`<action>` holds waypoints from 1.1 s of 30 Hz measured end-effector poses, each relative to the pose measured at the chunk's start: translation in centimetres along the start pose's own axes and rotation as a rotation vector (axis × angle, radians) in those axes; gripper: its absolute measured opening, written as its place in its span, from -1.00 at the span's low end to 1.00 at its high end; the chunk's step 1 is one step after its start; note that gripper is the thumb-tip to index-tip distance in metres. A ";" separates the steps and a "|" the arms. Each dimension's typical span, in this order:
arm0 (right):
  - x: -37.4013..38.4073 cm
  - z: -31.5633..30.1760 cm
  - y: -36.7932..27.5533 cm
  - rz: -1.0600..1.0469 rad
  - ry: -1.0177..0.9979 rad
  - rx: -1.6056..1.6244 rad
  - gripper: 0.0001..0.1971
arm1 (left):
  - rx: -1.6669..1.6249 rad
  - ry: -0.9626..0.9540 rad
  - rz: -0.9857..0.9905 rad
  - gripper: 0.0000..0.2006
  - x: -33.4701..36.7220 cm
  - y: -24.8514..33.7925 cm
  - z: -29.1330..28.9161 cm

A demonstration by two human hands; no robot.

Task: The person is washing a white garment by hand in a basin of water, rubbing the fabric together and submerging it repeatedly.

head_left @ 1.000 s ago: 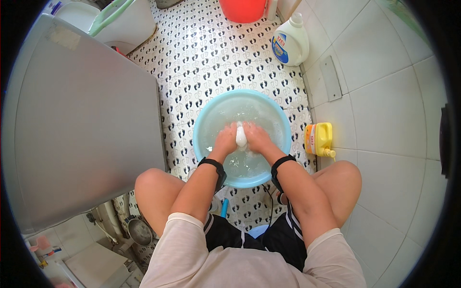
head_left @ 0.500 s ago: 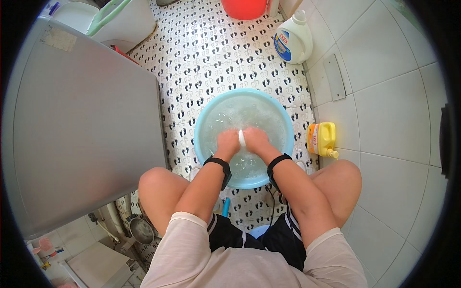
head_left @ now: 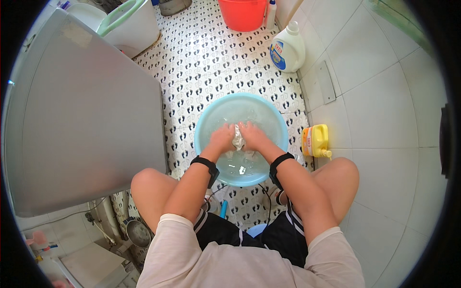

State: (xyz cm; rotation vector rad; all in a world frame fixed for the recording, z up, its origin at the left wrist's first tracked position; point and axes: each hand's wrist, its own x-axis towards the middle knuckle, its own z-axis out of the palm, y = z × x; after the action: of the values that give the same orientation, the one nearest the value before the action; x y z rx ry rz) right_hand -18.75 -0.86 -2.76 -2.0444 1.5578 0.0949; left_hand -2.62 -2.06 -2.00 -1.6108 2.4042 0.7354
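A light-blue round basin (head_left: 201, 113) of cloudy, sudsy water stands on the floor in front of me. Over its middle, at the water, both my hands hold a wet white cloth (head_left: 238, 138) between them; its exact kind does not show. My left hand (head_left: 223, 138) is closed on the cloth's left side. From the right, my right hand (head_left: 253, 136) grips it with bent fingers. The two hands are close together, and the rest of the cloth is hidden by them or by the water. Each wrist wears a black band.
A grey metal-topped appliance (head_left: 91, 125) fills the left side. Along the tiled right wall stand a yellow bottle (head_left: 318, 139) and a large white detergent jug (head_left: 288, 50). Farther off are a red bucket (head_left: 242, 17) and a white tub (head_left: 137, 29). A pan (head_left: 139, 234) hangs lower left.
My hands have turned and their fingers opened a little, showing more of the crumpled white cloth between them. The whole view has shifted slightly.
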 end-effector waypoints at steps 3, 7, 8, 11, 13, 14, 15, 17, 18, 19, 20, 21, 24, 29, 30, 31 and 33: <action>-0.9 -2.5 0.2 -0.052 0.017 0.029 -0.07 | -0.031 -0.061 0.030 -0.18 -0.9 -0.6 -2.1; -1.9 -4.4 0.1 -0.037 0.032 0.024 0.02 | -0.285 -0.035 0.074 -0.24 -1.5 -0.7 -4.9; -2.0 -4.6 0.2 -0.040 0.041 0.019 0.02 | -0.342 -0.061 0.045 -0.27 -1.6 -0.6 -5.5; -2.3 -5.1 0.7 -0.077 0.101 0.046 -0.05 | -0.344 0.010 0.010 -0.41 -2.1 0.6 -7.1; -2.8 -6.0 0.1 -0.072 0.154 0.092 -0.11 | -0.272 0.101 0.057 -0.48 -2.8 0.4 -7.6; -3.0 -6.6 -0.1 -0.077 0.162 0.087 -0.11 | -0.202 0.182 0.102 -0.55 -3.1 0.4 -7.9; -3.2 -7.5 -0.5 -0.071 0.146 0.118 -0.15 | -0.200 0.191 0.104 -0.55 -3.5 0.5 -8.1; -3.4 -8.5 -1.0 -0.069 0.138 0.145 -0.19 | -0.239 0.417 0.162 -0.66 -4.2 0.8 -8.6; -3.6 -8.9 -1.0 -0.099 0.255 0.155 -0.32 | -0.239 0.424 0.169 -0.66 -4.4 1.2 -9.1; -3.8 -9.2 -0.9 -0.130 0.371 0.164 -0.45 | -0.245 0.477 0.180 -0.70 -4.6 1.6 -9.5; -3.9 -9.7 -0.8 -0.129 0.379 0.158 -0.45 | -0.251 0.529 0.191 -0.74 -4.8 2.0 -10.0; -4.1 -10.6 -1.0 -0.156 0.392 0.165 -0.52 | -0.250 0.535 0.194 -0.74 -5.1 2.4 -10.7; -5.1 -12.7 -1.9 -0.249 0.471 0.210 -0.65 | -0.280 0.569 0.196 -0.77 -6.1 3.3 -12.4; -7.0 -15.5 -3.3 -0.264 0.620 0.229 -0.72 | -0.337 0.713 0.263 -0.84 -7.4 4.9 -14.7; -7.4 -16.0 -3.7 -0.273 0.650 0.245 -0.72 | -0.335 0.716 0.263 -0.84 -7.6 5.0 -15.1; -7.8 -16.5 -4.4 -0.277 0.683 0.263 -0.74 | -0.346 0.763 0.288 -0.84 -7.9 5.1 -15.5; -8.0 -17.4 -4.9 -0.342 0.767 0.270 -0.75 | -0.370 0.817 0.318 -0.83 -8.3 5.4 -16.5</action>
State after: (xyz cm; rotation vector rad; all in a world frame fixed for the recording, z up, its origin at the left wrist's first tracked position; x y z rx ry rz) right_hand -21.65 -1.24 16.78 -2.1981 1.4649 -1.0771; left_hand -1.82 -1.44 17.25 -1.9747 3.3179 0.6856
